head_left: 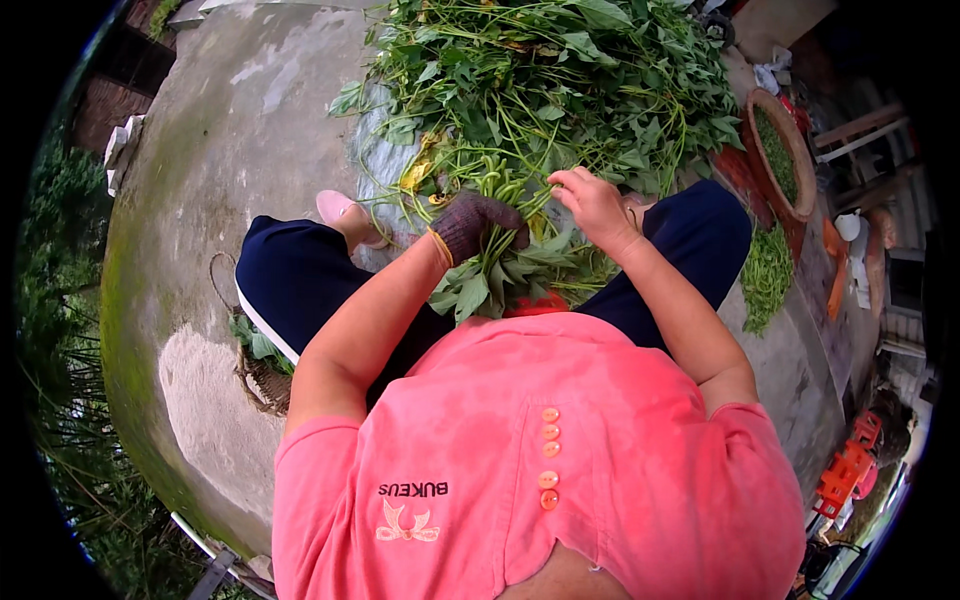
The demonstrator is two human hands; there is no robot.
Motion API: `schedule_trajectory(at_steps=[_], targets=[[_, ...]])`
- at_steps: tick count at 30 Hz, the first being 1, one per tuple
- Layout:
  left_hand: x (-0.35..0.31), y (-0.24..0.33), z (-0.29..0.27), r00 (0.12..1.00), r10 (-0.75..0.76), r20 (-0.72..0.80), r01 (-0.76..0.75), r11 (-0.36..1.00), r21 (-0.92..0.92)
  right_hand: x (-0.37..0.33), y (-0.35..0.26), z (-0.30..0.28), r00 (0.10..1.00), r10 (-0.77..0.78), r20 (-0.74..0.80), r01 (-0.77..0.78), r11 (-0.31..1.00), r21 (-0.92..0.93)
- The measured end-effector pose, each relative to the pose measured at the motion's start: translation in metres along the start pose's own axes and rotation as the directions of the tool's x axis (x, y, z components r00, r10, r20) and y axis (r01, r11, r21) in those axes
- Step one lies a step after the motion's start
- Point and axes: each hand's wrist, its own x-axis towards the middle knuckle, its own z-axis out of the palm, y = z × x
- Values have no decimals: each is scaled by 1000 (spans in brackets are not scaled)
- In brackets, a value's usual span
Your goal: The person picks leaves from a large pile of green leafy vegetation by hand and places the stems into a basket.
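Note:
My left hand (472, 222), in a dark knit glove, is wrapped round a bunch of green leafy stems (503, 188) between my knees. The stem ends stick up beyond the fist, and broad leaves hang toward my lap. Just right of the bunch is my bare right hand (600, 210), its thumb and forefinger pinched together by the stems. What lies between those fingertips is too small to make out. Past both hands spreads a large heap of leafy green vines (560, 75). Some yellowed leaves (420, 165) lie at its near left edge.
A pale plastic sheet (372, 130) shows under the heap, on a concrete floor (240, 130). At right are a round woven tray (804, 195) of green pieces and a light green pile (766, 275). A woven basket (268, 388) with leaves stands by my left leg.

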Motion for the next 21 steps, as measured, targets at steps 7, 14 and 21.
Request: schedule_trajectory(at_steps=[7, 14, 21], targets=[[9, -11, -10, 992, -100, -83, 65, 933, -355, -4, -12, -5, 989, -96, -114, 74, 981, -178], [4, -4, 18, 982, -160, -99, 133, 964, -232, -4, -16, 5, 947, -311, -76, 277, 915, -292], [1, 6, 4, 989, -126, -77, 124, 992, -30, 14, -34, -12, 933, -341, -112, 299, 911, -284]])
